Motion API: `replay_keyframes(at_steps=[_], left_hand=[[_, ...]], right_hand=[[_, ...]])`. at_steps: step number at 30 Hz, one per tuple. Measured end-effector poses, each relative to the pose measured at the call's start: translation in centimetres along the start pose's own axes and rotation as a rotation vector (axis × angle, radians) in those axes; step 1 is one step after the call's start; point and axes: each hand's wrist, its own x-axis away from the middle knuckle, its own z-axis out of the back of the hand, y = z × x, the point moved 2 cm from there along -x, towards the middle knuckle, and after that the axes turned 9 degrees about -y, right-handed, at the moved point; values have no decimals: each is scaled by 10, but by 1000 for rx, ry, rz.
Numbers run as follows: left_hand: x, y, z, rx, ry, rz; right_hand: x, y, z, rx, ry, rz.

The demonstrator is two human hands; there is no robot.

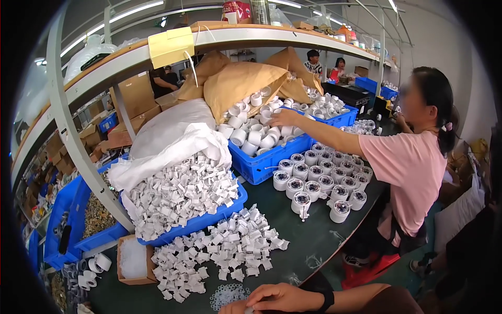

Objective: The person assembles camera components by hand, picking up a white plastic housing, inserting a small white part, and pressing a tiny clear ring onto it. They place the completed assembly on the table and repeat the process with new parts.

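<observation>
My right hand lies at the bottom edge, with a black wristband on its wrist, fingers curled loosely toward the left. Only a sliver of my left hand shows under it at the frame's edge. Whether either hand holds anything is hidden. Just left of them lies a small heap of clear rings on the dark green table. Beyond that spreads a loose pile of small white plastic clips.
A blue crate heaped with white clips stands behind the pile. A co-worker in a pink shirt reaches a hand into a blue crate of white cylinders. Several white capped cylinders stand in rows. A small cardboard box sits left.
</observation>
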Motion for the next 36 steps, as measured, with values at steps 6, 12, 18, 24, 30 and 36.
replay_keyframes(at_steps=[6, 12, 18, 24, 30, 36], left_hand=[[2, -4, -7, 19, 40, -41], [14, -14, -14, 20, 146, 76], [31, -13, -11, -39, 259, 27], [28, -30, 7, 38, 88, -48], [62, -83, 63, -373, 174, 295], [62, -109, 76, -585, 414, 467]], right_hand=[[-7, 23, -6, -241, -7, -108], [-13, 21, -22, -217, 71, -96], [-10, 3, -28, -342, 15, -68], [-12, -20, -33, -151, 7, -165], [1, -56, 40, 877, 392, 191], [7, -64, 193, 1620, 931, -166]])
